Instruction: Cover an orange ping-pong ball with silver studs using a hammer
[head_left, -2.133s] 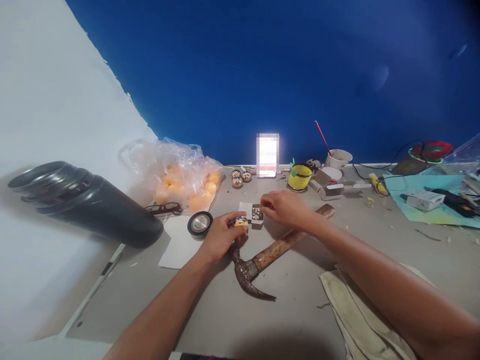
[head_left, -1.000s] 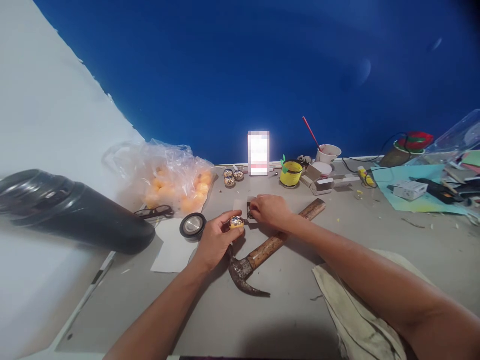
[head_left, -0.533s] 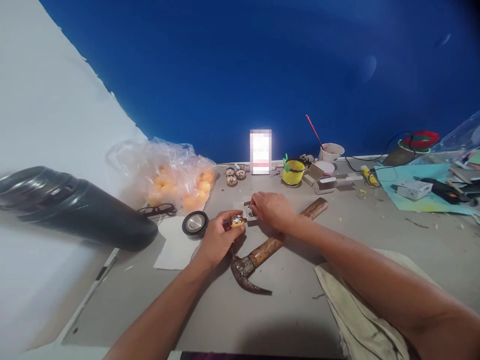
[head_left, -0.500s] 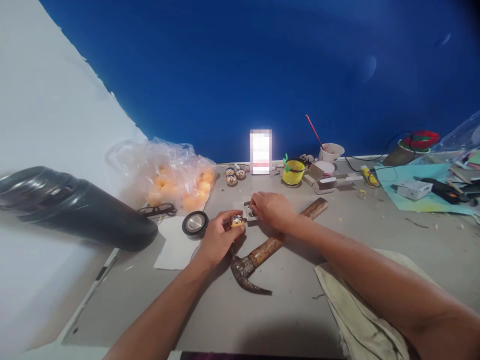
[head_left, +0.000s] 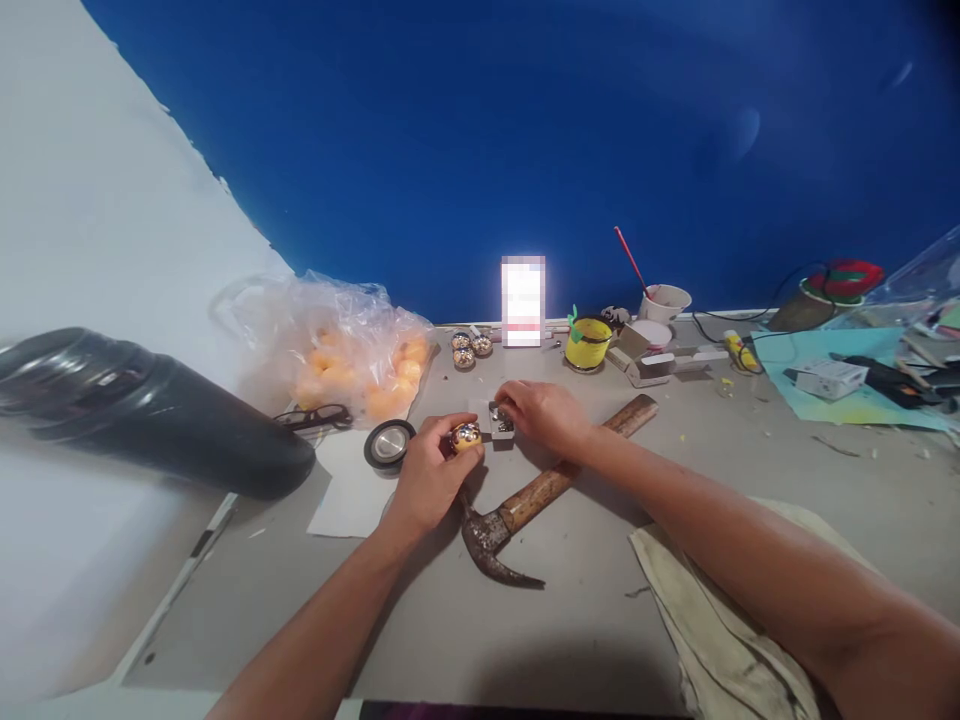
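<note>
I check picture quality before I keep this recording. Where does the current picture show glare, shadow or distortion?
Head view, centre: the screen is washed out and pixelated, and the shiny ball carries bright reflections; head view, bottom: a soft dark shadow lies on the table; head view, left edge: the bottle looks stretched, perhaps by the lens.

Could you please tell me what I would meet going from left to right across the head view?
Dark flask, round black-rimmed lid, shiny studded ball held in the left hand, small open box with the right hand at it, yellow pot, white cup, small white box.
</note>
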